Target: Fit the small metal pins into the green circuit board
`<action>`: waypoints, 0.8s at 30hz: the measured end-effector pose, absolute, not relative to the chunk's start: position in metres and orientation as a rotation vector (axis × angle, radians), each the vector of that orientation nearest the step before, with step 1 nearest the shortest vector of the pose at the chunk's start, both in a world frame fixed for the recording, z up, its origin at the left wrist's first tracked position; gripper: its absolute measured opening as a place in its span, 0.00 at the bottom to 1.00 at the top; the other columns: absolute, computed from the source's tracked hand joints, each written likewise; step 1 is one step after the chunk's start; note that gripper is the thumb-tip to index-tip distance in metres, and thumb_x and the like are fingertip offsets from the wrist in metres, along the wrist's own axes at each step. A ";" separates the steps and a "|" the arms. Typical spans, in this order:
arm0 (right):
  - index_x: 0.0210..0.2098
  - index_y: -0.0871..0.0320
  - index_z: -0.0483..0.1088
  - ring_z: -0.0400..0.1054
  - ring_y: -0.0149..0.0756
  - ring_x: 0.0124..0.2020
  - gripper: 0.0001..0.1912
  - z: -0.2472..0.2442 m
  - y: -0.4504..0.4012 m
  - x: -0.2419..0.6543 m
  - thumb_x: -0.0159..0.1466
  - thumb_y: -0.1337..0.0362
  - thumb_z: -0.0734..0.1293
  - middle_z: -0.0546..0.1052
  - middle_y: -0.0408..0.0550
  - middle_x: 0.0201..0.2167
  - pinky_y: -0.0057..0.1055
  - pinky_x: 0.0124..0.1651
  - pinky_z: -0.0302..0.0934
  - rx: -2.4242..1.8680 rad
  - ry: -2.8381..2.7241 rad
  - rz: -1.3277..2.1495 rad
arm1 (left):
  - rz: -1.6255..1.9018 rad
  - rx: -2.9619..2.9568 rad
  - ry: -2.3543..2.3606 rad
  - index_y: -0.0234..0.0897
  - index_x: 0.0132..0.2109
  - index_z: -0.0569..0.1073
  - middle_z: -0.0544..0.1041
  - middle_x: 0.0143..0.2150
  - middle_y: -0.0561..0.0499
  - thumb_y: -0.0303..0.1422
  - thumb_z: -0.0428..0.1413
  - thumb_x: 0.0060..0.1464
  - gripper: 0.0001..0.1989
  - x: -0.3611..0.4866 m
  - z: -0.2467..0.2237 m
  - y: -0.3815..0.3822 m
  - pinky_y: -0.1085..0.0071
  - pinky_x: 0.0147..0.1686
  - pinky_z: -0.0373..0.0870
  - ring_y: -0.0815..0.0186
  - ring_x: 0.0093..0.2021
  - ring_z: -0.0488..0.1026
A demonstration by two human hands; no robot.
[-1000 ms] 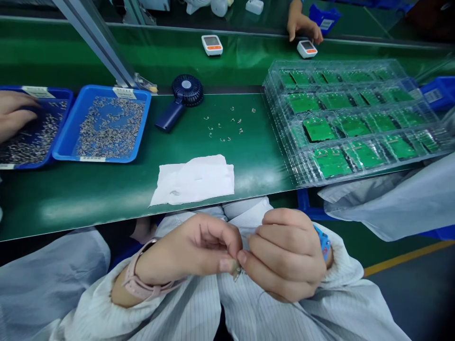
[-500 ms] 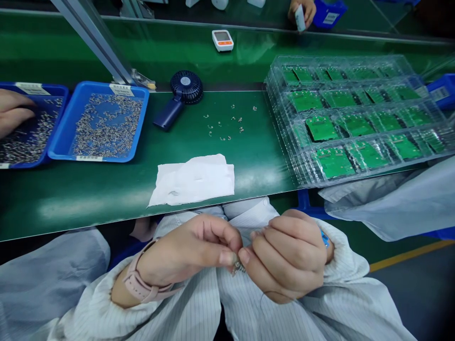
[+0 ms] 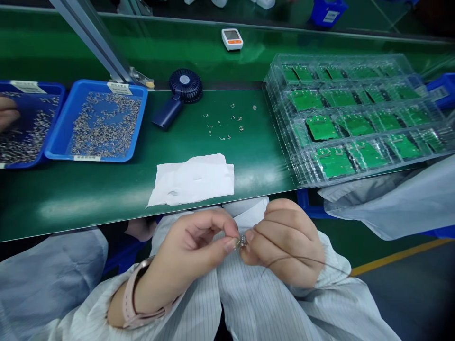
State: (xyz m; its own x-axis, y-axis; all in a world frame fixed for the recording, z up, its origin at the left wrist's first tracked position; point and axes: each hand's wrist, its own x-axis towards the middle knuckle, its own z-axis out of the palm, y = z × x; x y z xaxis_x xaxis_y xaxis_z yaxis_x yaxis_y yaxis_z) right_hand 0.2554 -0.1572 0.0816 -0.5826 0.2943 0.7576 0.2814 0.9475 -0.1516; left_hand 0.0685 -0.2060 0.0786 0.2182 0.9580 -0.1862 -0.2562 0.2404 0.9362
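Above my lap, a small clump of tangled metal clips (image 3: 242, 240) sits between the fingertips of both hands. My left hand (image 3: 204, 244), with a pink watch strap at its wrist, pinches the clump's left side between thumb and forefinger. Closed around its right side, my right hand (image 3: 284, 241) keeps its other fingers curled in. A thin dark strand (image 3: 302, 258) crosses the back of the right hand. On the bench beyond lie a white paper sheet (image 3: 195, 180) and several loose small metal clips (image 3: 241, 129).
Blue trays (image 3: 95, 157) of small metal parts stand at left; a co-worker's hand (image 3: 7, 113) reaches into the outer one. A dark blue handheld fan (image 3: 185, 85) lies nearby. Clear plastic trays (image 3: 309, 182) with green circuit boards (image 3: 334, 162) fill the right. A white timer (image 3: 232, 40) stands behind.
My hands and the clump have moved up slightly, and the clump shows more openly between the fingertips. The co-worker's hand at left has shifted left; a hand at the far back is gone from view.
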 end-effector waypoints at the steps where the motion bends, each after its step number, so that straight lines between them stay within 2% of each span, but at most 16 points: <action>1: 0.32 0.63 0.73 0.68 0.34 0.30 0.03 0.081 -0.158 0.255 0.57 0.70 0.71 0.75 0.46 0.28 0.36 0.30 0.70 -0.422 -2.226 0.063 | 1.059 0.988 0.985 0.39 0.31 0.75 0.74 0.29 0.53 0.27 0.61 0.52 0.03 0.068 0.080 -0.206 0.74 0.30 0.69 0.69 0.31 0.71; 5: 0.32 0.61 0.71 0.67 0.32 0.29 0.03 0.078 -0.160 0.251 0.58 0.70 0.70 0.75 0.44 0.28 0.35 0.31 0.69 -0.457 -2.166 0.127 | 1.139 1.254 1.081 0.38 0.33 0.74 0.75 0.30 0.53 0.21 0.57 0.52 0.07 0.067 0.088 -0.207 0.73 0.31 0.70 0.69 0.32 0.73; 11: 0.27 0.55 0.66 0.66 0.30 0.27 0.06 0.080 -0.159 0.243 0.58 0.71 0.67 0.72 0.41 0.24 0.32 0.31 0.66 -0.625 -2.217 0.177 | 1.241 1.552 1.202 0.39 0.37 0.73 0.75 0.32 0.53 0.19 0.57 0.52 0.10 0.064 0.088 -0.210 0.70 0.34 0.72 0.67 0.34 0.74; 19: 0.33 0.57 0.67 0.66 0.29 0.25 0.08 0.080 -0.163 0.231 0.54 0.74 0.64 0.73 0.41 0.22 0.30 0.29 0.65 -0.711 -2.069 0.410 | 1.378 2.061 1.450 0.37 0.37 0.71 0.78 0.32 0.55 0.17 0.58 0.47 0.13 0.068 0.087 -0.212 0.59 0.49 0.69 0.69 0.31 0.75; 24: 0.33 0.58 0.67 0.65 0.29 0.24 0.09 0.070 -0.168 0.225 0.54 0.74 0.65 0.73 0.42 0.22 0.30 0.27 0.63 -0.692 -1.929 0.447 | 1.402 2.159 1.478 0.36 0.37 0.70 0.78 0.32 0.54 0.18 0.58 0.47 0.12 0.067 0.081 -0.214 0.59 0.51 0.68 0.68 0.31 0.76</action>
